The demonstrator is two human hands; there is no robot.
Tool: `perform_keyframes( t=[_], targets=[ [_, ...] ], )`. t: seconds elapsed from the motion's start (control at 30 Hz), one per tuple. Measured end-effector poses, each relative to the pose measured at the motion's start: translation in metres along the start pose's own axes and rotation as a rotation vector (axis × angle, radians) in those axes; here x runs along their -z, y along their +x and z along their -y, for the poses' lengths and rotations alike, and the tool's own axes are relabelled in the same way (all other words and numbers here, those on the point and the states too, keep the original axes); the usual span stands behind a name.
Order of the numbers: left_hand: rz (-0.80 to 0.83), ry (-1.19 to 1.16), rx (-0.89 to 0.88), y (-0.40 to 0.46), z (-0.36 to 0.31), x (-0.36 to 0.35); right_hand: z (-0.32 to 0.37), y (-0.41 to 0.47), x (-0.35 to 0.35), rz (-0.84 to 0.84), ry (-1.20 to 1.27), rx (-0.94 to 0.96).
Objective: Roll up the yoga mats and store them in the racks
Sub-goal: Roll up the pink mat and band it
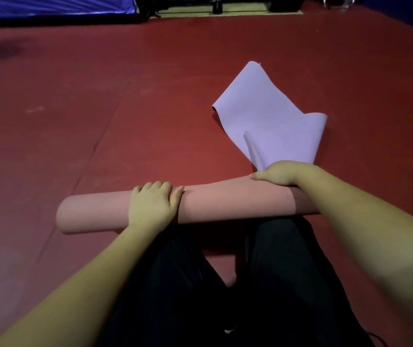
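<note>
Pink foam, already wound into a full roll, is what you have under both palms: the pink mat (200,206) lies crosswise on the red floor (100,121) just ahead of your knees, its long axis running from about 8 o'clock to 3 o'clock. Your left hand (154,204) sits a little left of the roll's middle, fingers curled over the far side and pressing down, wrapped on the mat rather than lifting it. Your right hand (278,175) caps the roll near its right end, fingers draped over the top and bearing on it too. Spreading your hands like that looks meant to keep the coil tight along its length so the loose edge cannot spring open; which side the free edge lies on cannot be told.

The lilac mat (268,113) is at 1 o'clock, just beyond your right hand, loosely folded with one flap standing up, so it is not yet rolled. Its near corner comes right up to your right hand; whether it touches the pink roll is hidden.

No rack is plainly visible; dark equipment at 12 o'clock is too dim to identify. I judge the pink roll ready to carry, the lilac one waiting.
</note>
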State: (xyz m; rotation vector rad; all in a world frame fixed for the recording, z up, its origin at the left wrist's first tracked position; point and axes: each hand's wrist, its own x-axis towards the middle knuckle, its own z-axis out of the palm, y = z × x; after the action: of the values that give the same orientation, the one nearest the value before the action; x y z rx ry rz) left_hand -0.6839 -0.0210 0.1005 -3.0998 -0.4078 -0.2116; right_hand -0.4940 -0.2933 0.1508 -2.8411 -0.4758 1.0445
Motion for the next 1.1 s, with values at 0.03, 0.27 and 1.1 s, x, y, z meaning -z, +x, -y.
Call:
perform_keyframes(
  t=[0.03,0.27,1.1],
  targets=[
    [0.03,0.002,-0.001,0.007,0.001,0.002,0.0,0.001,-0.002,-0.097,-0.027,0.041],
    [0.32,-0.079,0.023,0.047,-0.003,0.011,-0.011,-0.012,-0.032,-0.669,-0.039,0.142],
    [0.159,-0.024,-0.161,0.038,0.008,-0.002,0.003,-0.008,-0.037,-0.507,-0.162,0.043]
  ],
)
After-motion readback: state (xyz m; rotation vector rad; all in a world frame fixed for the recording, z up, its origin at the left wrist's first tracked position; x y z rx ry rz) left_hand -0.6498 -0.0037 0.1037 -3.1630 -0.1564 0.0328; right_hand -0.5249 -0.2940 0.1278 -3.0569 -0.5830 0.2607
